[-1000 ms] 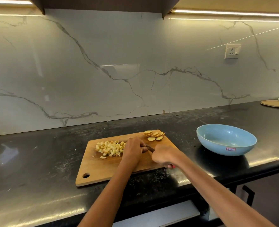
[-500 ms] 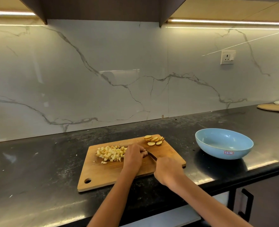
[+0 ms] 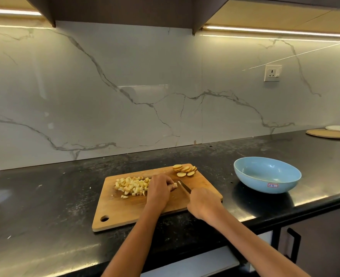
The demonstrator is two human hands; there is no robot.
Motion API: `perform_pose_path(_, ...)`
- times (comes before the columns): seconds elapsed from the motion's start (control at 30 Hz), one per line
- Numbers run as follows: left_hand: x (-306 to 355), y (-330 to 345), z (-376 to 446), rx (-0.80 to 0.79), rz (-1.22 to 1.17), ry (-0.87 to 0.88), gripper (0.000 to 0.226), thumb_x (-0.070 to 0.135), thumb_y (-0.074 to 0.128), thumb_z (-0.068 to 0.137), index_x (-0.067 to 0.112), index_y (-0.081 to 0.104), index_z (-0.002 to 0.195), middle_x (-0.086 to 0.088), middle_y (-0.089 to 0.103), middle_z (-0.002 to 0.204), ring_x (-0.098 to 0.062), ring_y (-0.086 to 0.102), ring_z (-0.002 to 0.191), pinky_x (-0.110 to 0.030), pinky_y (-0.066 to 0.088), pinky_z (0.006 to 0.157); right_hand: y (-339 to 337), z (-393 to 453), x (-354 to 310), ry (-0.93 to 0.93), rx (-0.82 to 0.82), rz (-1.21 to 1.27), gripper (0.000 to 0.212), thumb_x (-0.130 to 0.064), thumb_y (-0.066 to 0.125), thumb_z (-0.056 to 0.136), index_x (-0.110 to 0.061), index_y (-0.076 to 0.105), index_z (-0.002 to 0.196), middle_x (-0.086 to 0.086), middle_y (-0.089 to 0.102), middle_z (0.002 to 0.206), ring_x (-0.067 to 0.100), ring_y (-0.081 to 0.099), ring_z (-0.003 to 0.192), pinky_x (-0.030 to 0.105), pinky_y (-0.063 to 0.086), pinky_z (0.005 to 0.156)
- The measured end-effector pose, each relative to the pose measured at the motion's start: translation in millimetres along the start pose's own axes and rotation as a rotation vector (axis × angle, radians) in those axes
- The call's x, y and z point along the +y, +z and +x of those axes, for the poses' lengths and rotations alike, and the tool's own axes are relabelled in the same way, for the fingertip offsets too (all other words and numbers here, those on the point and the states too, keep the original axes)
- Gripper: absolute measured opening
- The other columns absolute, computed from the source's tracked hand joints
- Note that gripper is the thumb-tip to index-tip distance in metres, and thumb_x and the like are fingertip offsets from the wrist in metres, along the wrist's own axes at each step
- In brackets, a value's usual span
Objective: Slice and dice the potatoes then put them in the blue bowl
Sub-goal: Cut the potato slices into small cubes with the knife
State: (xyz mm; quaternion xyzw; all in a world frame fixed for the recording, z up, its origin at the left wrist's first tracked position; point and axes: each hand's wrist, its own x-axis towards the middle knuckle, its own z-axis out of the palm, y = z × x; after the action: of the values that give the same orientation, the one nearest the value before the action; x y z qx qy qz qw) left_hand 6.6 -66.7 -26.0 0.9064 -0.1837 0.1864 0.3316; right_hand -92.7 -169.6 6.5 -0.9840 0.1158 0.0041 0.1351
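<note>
Fingers of your left hand point(image 3: 159, 188) curl over potato pieces, touching the knife point(image 3: 184, 186) your right hand point(image 3: 204, 202) grips; a slip could nick them.

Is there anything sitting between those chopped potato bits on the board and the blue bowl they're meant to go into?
On the cutting board itself, yes: both hands, the knife and the potato slices lie right of the diced potato. Past the board's edge, nothing visible stands before the blue bowl, only bare black counter.

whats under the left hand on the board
Only a bit of pale potato piece shows past the left hand, beside the knife. The rest is covered.
</note>
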Motion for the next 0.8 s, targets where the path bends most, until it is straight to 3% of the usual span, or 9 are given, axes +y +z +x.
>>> perform_pose_path(0.17, -1, -2, -1, 0.016, -0.026, 0.005, 0.013, 0.012, 0.067, 0.083, 0.011, 0.073, 0.094, -0.002, 0.070, 0.097, -0.003, 0.053, 0.083, -0.014, 0.039, 0.075, -8, 2, 3, -0.009, -0.037, 0.103, 0.026, -0.024, 0.041, 0.098, -0.009, 0.061, 0.105, 0.005, 0.060, 0.096, 0.020, 0.060, 0.097, 0.030, 0.046, 0.080)
perform_pose_path(0.3, 0, -3, -1, 0.019, -0.044, -0.008, 0.012, 0.009, 0.067, 0.082, 0.011, 0.074, 0.092, -0.002, 0.070, 0.096, -0.004, 0.052, 0.083, -0.014, 0.038, 0.075, -10, 6, -6, -0.040, -0.072, 0.102, 0.019, -0.018, 0.041, 0.095, -0.010, 0.056, 0.086, 0.001, 0.048, 0.073, 0.020, 0.052, 0.083, 0.029, 0.040, 0.070)
perform_pose_path(0.4, -1, -4, -1, 0.021, -0.053, -0.004, 0.011, 0.007, 0.068, 0.081, 0.010, 0.074, 0.089, -0.002, 0.070, 0.095, -0.003, 0.053, 0.082, -0.014, 0.040, 0.076, -9, 6, -11, -0.030, -0.104, 0.110, 0.016, -0.015, 0.042, 0.094, -0.010, 0.056, 0.089, 0.003, 0.047, 0.075, 0.020, 0.050, 0.082, 0.028, 0.038, 0.067)
perform_pose_path(0.5, -2, -4, 0, 0.016, -0.064, -0.002, 0.010, 0.006, 0.069, 0.080, 0.009, 0.074, 0.088, -0.002, 0.070, 0.093, -0.005, 0.055, 0.082, -0.015, 0.043, 0.075, -9, 6, -16, -0.006, -0.132, 0.073, 0.018, -0.014, 0.042, 0.093, -0.010, 0.050, 0.077, 0.003, 0.046, 0.075, 0.020, 0.048, 0.083, 0.026, 0.037, 0.065)
perform_pose_path(0.57, -3, -5, 2, 0.006, -0.075, -0.002, 0.009, 0.006, 0.070, 0.079, 0.008, 0.074, 0.086, -0.003, 0.071, 0.091, -0.008, 0.059, 0.083, -0.017, 0.046, 0.076, -11, 9, -23, -0.012, -0.145, 0.044, 0.019, -0.015, 0.043, 0.094, -0.006, 0.057, 0.101, 0.006, 0.053, 0.089, 0.020, 0.050, 0.086, 0.027, 0.040, 0.069)
perform_pose_path(0.63, -3, -6, 2, 0.002, -0.074, -0.001, 0.008, 0.006, 0.071, 0.077, 0.008, 0.075, 0.085, -0.004, 0.072, 0.089, -0.009, 0.060, 0.082, -0.018, 0.047, 0.076, -12, 12, -29, -0.015, -0.144, 0.018, 0.036, -0.014, 0.042, 0.095, -0.005, 0.048, 0.129, 0.010, 0.057, 0.114, 0.020, 0.055, 0.097, 0.029, 0.045, 0.079)
perform_pose_path(0.7, -2, -6, 1, 0.007, -0.065, 0.006, 0.008, 0.006, 0.072, 0.077, 0.007, 0.075, 0.084, -0.004, 0.072, 0.088, -0.008, 0.059, 0.079, -0.019, 0.047, 0.075, -9, 13, -32, -0.022, -0.121, -0.013, 0.040, -0.013, 0.043, 0.095, -0.006, 0.044, 0.135, 0.011, 0.054, 0.128, 0.023, 0.055, 0.112, 0.031, 0.046, 0.088)
perform_pose_path(0.8, -3, -4, -1, 0.029, -0.058, 0.009, 0.007, 0.007, 0.071, 0.078, 0.009, 0.075, 0.084, -0.004, 0.071, 0.088, -0.009, 0.059, 0.081, -0.020, 0.048, 0.077, -1, 6, -24, -0.015, -0.087, -0.044, 0.036, -0.015, 0.048, 0.094, -0.009, 0.049, 0.129, 0.009, 0.054, 0.126, 0.023, 0.054, 0.114, 0.029, 0.045, 0.087)
